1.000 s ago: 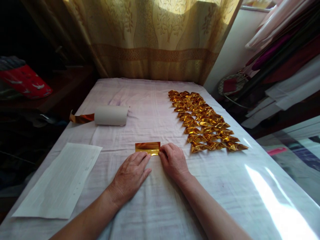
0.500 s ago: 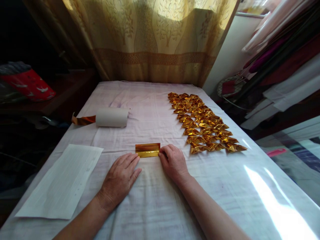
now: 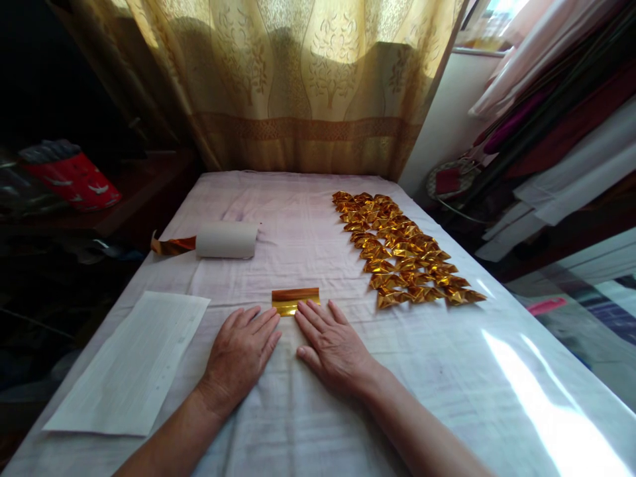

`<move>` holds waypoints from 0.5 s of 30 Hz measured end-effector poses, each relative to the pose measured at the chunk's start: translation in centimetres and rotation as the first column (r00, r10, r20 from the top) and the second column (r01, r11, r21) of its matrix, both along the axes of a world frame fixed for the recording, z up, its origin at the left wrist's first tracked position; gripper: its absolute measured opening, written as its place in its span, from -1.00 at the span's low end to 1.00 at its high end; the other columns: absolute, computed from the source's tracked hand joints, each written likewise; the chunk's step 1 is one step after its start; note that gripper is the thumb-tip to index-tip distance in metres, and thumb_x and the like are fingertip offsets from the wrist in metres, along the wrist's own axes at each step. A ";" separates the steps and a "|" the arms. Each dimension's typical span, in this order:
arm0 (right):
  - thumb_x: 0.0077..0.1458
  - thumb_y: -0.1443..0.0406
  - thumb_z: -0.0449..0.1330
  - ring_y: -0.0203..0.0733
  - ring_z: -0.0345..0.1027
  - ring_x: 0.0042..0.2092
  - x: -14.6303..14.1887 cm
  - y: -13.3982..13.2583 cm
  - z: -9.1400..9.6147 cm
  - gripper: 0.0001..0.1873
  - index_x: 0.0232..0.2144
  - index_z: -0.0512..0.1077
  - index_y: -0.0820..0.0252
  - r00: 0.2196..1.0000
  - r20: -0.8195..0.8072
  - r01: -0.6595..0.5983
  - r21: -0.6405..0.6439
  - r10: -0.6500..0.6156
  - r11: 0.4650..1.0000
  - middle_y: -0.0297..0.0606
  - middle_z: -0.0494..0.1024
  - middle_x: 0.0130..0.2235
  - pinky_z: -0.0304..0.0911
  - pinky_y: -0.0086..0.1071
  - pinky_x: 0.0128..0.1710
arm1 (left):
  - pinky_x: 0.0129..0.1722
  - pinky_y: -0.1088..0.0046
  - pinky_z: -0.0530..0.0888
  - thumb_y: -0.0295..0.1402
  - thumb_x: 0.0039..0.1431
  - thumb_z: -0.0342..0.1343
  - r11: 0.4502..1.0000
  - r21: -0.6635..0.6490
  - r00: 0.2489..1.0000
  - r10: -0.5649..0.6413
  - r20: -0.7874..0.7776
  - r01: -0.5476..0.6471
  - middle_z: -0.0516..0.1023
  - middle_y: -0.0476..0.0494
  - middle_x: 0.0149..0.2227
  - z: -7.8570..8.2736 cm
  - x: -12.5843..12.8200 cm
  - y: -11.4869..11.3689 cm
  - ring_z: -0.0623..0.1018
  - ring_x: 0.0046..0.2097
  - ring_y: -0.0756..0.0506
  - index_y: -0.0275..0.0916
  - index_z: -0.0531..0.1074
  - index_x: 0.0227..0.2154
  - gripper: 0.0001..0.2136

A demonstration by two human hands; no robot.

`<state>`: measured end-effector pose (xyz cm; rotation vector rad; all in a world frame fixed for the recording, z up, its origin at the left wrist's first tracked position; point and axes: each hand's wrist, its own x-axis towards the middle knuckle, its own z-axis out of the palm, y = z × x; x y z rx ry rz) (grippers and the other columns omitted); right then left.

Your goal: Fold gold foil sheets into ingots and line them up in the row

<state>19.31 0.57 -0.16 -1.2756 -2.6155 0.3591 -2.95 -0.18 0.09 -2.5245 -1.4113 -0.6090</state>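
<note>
A small rectangle of gold foil paper (image 3: 296, 294) lies flat on the cloth in front of me, its near edge folded over into a brighter strip. My left hand (image 3: 242, 351) rests palm down with fingers stretched out, the fingertips touching the foil's lower left corner. Across the right part of the folded strip lie the fingertips of my right hand (image 3: 330, 341), flat and with the thumb spread. To the right, folded gold foil pieces (image 3: 402, 252) sit in close rows.
A pale cardboard roll (image 3: 227, 240) lies at the back left, with a strip of gold foil (image 3: 173, 246) beside its left end. A white paper sheet (image 3: 134, 361) is at the left on the light bedcloth (image 3: 278, 424). A patterned curtain (image 3: 308, 86) hangs behind.
My right hand has gone from pinching the foil's right edge to lying flat with its fingers on the folded strip. My left hand stays at the left corner. The view has tilted slightly.
</note>
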 end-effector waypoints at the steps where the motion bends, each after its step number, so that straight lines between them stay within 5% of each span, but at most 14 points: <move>1: 0.34 0.05 0.02 -0.02 -0.04 0.39 0.5 -0.1 -0.1 -0.39 0.32 0.15 0.17 0.999 0.009 0.041 -0.001 -0.041 0.999 -0.16 0.14 0.36 -0.20 0.08 0.37 | 0.05 0.11 0.34 -0.30 0.37 -0.07 1.000 -0.003 1.000 0.000 0.003 0.000 0.64 -0.13 -0.04 0.0 0.0 0.0 0.52 0.00 -0.24 -0.21 0.55 -0.04 -0.69; 15: 0.21 0.25 0.11 0.15 0.18 0.28 2.3 2.1 -1.1 -0.55 0.13 0.40 0.23 0.921 -0.158 0.376 0.111 -0.357 0.920 0.01 0.37 0.24 0.07 0.16 0.23 | 0.08 0.09 0.37 -0.29 0.37 -0.04 0.998 0.018 0.991 -0.058 0.125 0.056 0.64 -0.13 -0.07 -0.5 -0.7 0.7 0.53 0.00 -0.21 -0.18 0.56 -0.07 -0.72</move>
